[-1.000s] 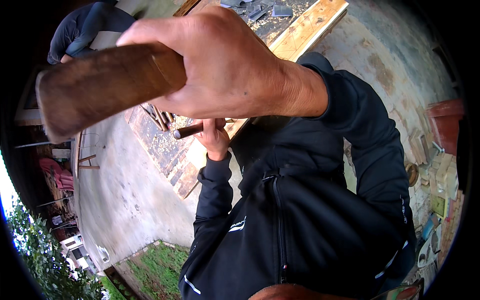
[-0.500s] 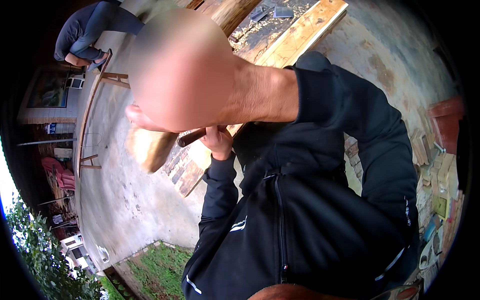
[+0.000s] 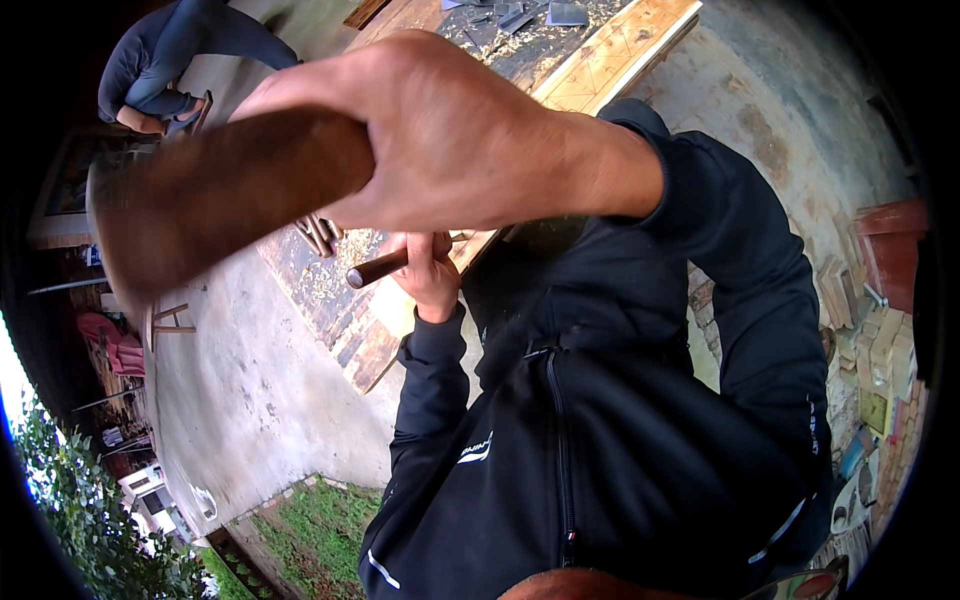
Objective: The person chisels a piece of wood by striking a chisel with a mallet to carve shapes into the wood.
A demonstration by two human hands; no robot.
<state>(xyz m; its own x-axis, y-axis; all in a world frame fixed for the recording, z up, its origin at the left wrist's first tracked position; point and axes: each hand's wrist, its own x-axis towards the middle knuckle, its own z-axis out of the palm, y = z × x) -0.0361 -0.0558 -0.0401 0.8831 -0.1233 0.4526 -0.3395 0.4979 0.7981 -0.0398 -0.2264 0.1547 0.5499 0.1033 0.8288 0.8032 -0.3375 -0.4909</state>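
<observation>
My right hand (image 3: 440, 140) is raised close to the camera, closed around a thick, dark brown wooden mallet (image 3: 230, 190). Its far end at the left is smeared by motion. Below it, my left hand (image 3: 430, 280) grips what looks like a chisel by its dark, round-ended wooden handle (image 3: 375, 270); the blade is mostly hidden. That hand is over the bench (image 3: 345, 335), which is strewn with wood shavings. Beyond my right wrist lies a long pale plank (image 3: 605, 70) with drawn lines on it.
Several wooden tool handles (image 3: 317, 236) lie on the bench to the left. Dark flat pieces (image 3: 565, 15) are at its far end. A bent-over person (image 3: 175, 65) is at the upper left, near a wooden trestle (image 3: 175, 320). Wood offcuts (image 3: 880, 350) pile up at the right.
My right hand has swung the mallet, bringing its end up and left toward the camera. The left hand keeps its grip on the chisel, nearly still.
</observation>
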